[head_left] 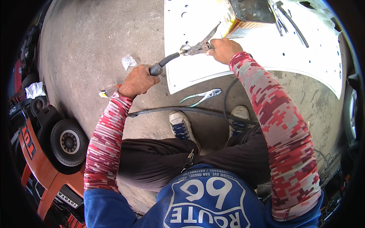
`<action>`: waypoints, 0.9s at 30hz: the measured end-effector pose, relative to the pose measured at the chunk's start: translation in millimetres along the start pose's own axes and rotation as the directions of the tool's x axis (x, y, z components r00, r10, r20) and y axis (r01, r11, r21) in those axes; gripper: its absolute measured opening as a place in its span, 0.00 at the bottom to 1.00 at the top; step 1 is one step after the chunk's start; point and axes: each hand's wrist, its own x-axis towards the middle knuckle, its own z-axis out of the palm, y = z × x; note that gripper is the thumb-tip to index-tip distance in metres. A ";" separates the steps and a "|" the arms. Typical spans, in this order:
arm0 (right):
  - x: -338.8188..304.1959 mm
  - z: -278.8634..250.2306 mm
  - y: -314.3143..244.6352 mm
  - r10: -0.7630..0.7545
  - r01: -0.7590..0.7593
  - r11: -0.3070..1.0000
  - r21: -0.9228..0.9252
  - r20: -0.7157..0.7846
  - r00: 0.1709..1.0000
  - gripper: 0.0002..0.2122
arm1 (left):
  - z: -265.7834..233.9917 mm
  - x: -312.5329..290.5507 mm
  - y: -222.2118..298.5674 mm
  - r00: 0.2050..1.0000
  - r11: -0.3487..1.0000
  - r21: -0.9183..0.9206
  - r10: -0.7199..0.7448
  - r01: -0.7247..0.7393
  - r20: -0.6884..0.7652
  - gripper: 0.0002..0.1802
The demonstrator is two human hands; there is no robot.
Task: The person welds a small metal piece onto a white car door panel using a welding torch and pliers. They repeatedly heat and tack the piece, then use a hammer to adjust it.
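Left hand: your left hand (138, 81) is closed around the grip of the welding torch (156, 69), most of which is hidden by your fingers; the dark neck points up and right.
Right hand: your right hand (225, 50) is holding the rusty pliers (199, 48), fingers wrapped near one handle while the other handle slants up toward the tin.
Torch tip: it meets the head of the pliers over the left part of the white panel (205, 72); whether the jaws clamp it is too small to tell.
Panel: white, pierced with round holes, its near edge curved, lying ahead of you on the concrete floor (95, 38).
Tin: a box-shaped tin (247, 26) with yellow and red sides stands on the panel, just beyond your right hand.
Spare tools: another pair of pliers (279, 21) and a dark curved bar (296, 28) lie right of the tin.
Slip-joint pliers: the green-handled slip-joint pliers (203, 97) rest on the floor between the panel and the dark cable (171, 109).
Cable: it runs across the floor by your shoes (181, 127) and loops up toward the panel.
Left-side litter: crumpled clear plastic (129, 62) and an orange packet (109, 91) lie near your left hand.
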 end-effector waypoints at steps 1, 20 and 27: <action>0.0 -0.1 0.2 0.000 0.000 1.000 -0.001 0.000 1.000 0.22 | 0.1 0.1 0.2 1.000 1.000 -0.001 0.000 0.000 -0.003 0.11; 1.4 1.0 1.7 -0.002 0.002 1.000 -0.015 -0.012 1.000 0.19 | -2.2 -1.0 2.3 1.000 1.000 -0.014 -0.005 0.005 0.002 0.12; -1.6 -7.0 7.2 -0.029 0.029 0.998 0.061 0.008 1.000 0.24 | -3.6 -2.9 -6.1 0.998 0.997 -0.022 0.068 -0.068 0.009 0.13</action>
